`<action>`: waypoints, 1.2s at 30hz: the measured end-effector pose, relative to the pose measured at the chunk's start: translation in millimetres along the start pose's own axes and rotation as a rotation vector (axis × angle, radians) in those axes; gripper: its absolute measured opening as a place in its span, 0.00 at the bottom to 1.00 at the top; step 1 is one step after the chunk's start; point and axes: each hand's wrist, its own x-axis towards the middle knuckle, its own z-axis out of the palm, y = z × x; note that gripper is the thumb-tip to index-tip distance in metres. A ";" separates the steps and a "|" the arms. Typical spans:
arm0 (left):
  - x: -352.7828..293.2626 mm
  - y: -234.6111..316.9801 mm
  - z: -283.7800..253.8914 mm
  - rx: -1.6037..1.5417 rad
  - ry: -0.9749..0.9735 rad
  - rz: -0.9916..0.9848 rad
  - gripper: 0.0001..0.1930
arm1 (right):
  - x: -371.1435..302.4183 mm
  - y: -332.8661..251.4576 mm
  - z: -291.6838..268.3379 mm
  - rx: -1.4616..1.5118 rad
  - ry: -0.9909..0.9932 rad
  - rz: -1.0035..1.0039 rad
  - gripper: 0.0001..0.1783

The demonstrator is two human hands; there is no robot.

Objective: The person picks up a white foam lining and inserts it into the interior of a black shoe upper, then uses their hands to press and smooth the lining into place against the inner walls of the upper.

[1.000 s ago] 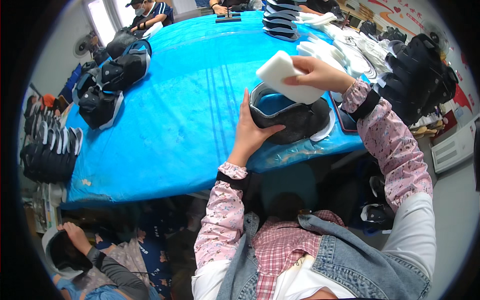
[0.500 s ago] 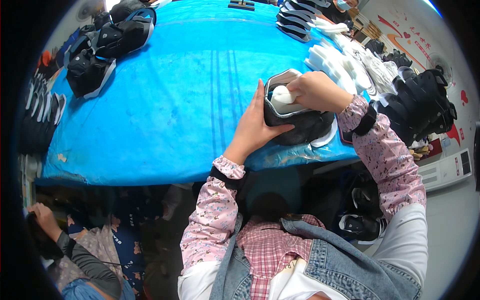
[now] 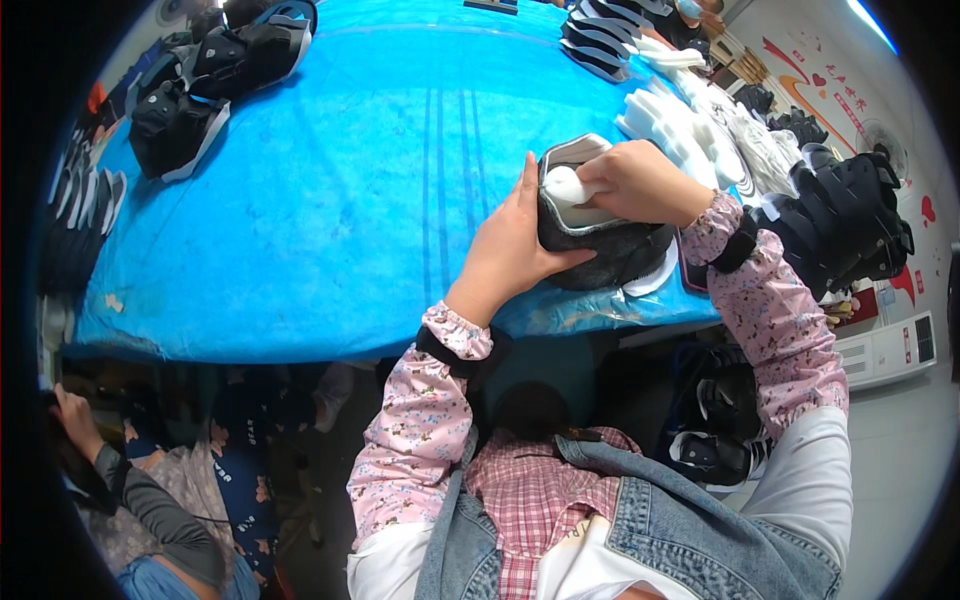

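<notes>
A black boot (image 3: 600, 250) with a pale lining and a white sole edge stands near the table's front edge, its opening facing up toward me. My left hand (image 3: 515, 240) grips the boot's left side, fingers along the collar and thumb across the black upper. Inside the opening, my right hand (image 3: 640, 185) pinches a white, rounded foam shoe insert (image 3: 564, 187). The insert's lower part is hidden in the boot, and so are some of my right fingertips.
Blue sheeting (image 3: 330, 200) covers the table. Black shoes (image 3: 175, 130) lie at the far left, with more black boots (image 3: 850, 220) stacked at right. White foam inserts (image 3: 665, 130) are piled beyond my right hand. A co-worker's hand (image 3: 78, 425) shows at lower left.
The insert has shifted slightly left within the boot's opening, toward the collar by my left fingers. Both hands keep their hold. The view has shifted a little.
</notes>
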 end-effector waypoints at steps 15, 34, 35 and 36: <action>26.7 28.7 -28.4 0.602 -0.421 -0.031 0.52 | 21.2 -1.0 6.4 0.037 0.022 -0.159 0.03; 84.3 24.7 -47.3 0.006 -0.395 0.007 0.10 | -38.9 46.8 0.1 0.731 0.068 0.309 0.32; 87.8 26.5 -46.2 0.003 -0.388 0.007 0.10 | -41.9 48.6 6.8 0.670 0.210 0.263 0.30; 91.7 28.0 -46.3 0.142 -0.401 0.045 0.10 | -42.7 46.1 7.1 0.608 0.350 0.210 0.27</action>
